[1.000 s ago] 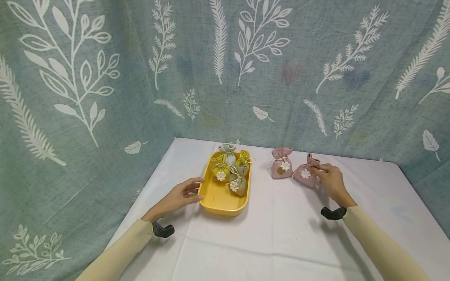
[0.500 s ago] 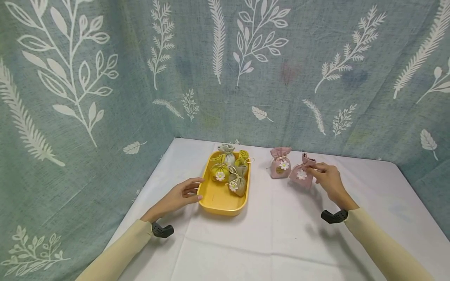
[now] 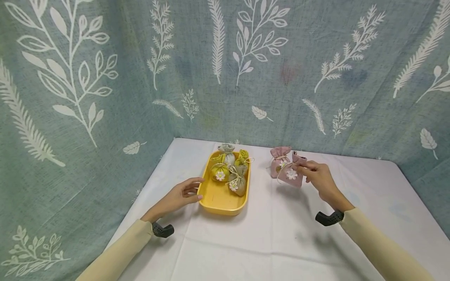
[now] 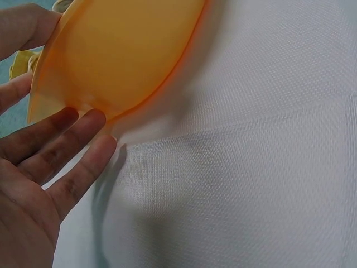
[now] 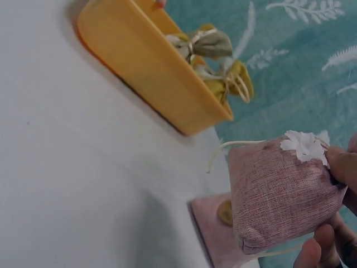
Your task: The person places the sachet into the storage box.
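My right hand (image 3: 321, 181) pinches a small pink drawstring pouch (image 3: 291, 174) with a white flower near its gathered neck. The pouch hangs just above the white table; in the right wrist view its pink cloth body (image 5: 284, 195) is close up. Partly behind it, a second pink pouch (image 3: 275, 168) with a round tan spot stands on the table. At the left, my left hand (image 3: 177, 195) rests its fairly straight fingers against the near left side of a yellow tray (image 3: 221, 210). In the left wrist view, fingertips (image 4: 95, 120) touch the tray's outer wall.
Inside the tray's far half sit a mustard pouch (image 3: 220, 173), a second mustard pouch (image 3: 242, 157), a light grey pouch (image 3: 229, 158) and a grey-beige pouch (image 3: 238, 183). A leaf-printed teal curtain (image 3: 225, 78) borders the white table (image 3: 253, 242) at back and sides.
The right hand has lifted the pink pouch off the table and carried it left, in front of the other pink pouch. The left hand and tray look the same.
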The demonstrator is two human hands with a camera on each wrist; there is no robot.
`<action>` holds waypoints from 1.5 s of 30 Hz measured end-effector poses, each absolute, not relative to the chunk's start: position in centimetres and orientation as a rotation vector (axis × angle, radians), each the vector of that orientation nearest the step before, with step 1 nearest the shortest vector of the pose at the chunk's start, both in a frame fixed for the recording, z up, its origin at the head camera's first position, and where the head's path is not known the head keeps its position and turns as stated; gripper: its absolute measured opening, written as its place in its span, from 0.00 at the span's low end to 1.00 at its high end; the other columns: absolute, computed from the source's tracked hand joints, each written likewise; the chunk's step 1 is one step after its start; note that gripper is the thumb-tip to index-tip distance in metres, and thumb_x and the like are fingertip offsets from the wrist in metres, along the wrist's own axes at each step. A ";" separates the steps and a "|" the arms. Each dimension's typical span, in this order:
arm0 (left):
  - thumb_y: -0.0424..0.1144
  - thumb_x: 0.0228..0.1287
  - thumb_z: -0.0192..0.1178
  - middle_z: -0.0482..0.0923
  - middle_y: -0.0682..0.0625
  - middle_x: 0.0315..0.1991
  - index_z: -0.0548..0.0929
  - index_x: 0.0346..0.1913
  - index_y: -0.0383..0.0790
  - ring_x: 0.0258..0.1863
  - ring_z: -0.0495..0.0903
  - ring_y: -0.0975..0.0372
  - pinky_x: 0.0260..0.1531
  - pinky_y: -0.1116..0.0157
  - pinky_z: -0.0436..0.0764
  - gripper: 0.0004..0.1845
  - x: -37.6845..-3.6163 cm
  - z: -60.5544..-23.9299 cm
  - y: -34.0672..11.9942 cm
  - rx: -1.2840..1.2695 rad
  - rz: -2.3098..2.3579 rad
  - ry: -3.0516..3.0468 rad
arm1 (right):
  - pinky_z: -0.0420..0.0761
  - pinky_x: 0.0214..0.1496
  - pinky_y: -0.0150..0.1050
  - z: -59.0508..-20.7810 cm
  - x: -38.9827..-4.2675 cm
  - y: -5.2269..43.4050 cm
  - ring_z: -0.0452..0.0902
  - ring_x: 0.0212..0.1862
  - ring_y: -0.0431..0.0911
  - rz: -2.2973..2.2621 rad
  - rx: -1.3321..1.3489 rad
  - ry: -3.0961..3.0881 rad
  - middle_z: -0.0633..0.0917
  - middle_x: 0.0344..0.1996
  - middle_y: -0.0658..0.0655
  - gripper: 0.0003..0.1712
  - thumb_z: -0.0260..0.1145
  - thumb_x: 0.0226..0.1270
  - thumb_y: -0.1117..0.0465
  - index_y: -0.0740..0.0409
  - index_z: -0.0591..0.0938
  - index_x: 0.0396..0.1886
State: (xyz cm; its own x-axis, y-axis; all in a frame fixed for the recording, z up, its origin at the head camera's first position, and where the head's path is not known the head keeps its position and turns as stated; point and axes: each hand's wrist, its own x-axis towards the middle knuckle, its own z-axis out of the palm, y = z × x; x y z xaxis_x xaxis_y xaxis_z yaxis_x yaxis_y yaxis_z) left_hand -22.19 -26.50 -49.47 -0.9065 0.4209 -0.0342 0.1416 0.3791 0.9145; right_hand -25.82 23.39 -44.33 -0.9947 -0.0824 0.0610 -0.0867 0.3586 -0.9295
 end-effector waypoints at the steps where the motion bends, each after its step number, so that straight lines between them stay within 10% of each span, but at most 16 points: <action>1: 0.45 0.70 0.69 0.71 0.38 0.70 0.67 0.77 0.44 0.64 0.76 0.47 0.64 0.48 0.76 0.37 -22.2 -49.4 -26.5 0.503 1.540 2.379 | 0.79 0.32 0.36 -44.3 -25.8 23.2 0.75 0.40 0.48 1.778 0.177 -2.580 0.86 0.44 0.41 0.24 0.69 0.74 0.49 0.60 0.86 0.59; 45: 0.46 0.66 0.72 0.72 0.44 0.70 0.67 0.77 0.45 0.64 0.76 0.51 0.63 0.54 0.78 0.39 -22.6 -49.4 -26.9 0.462 1.526 2.337 | 0.78 0.36 0.44 -41.7 -25.9 9.7 0.74 0.43 0.48 1.894 0.627 -2.615 0.85 0.48 0.57 0.09 0.68 0.72 0.65 0.65 0.91 0.45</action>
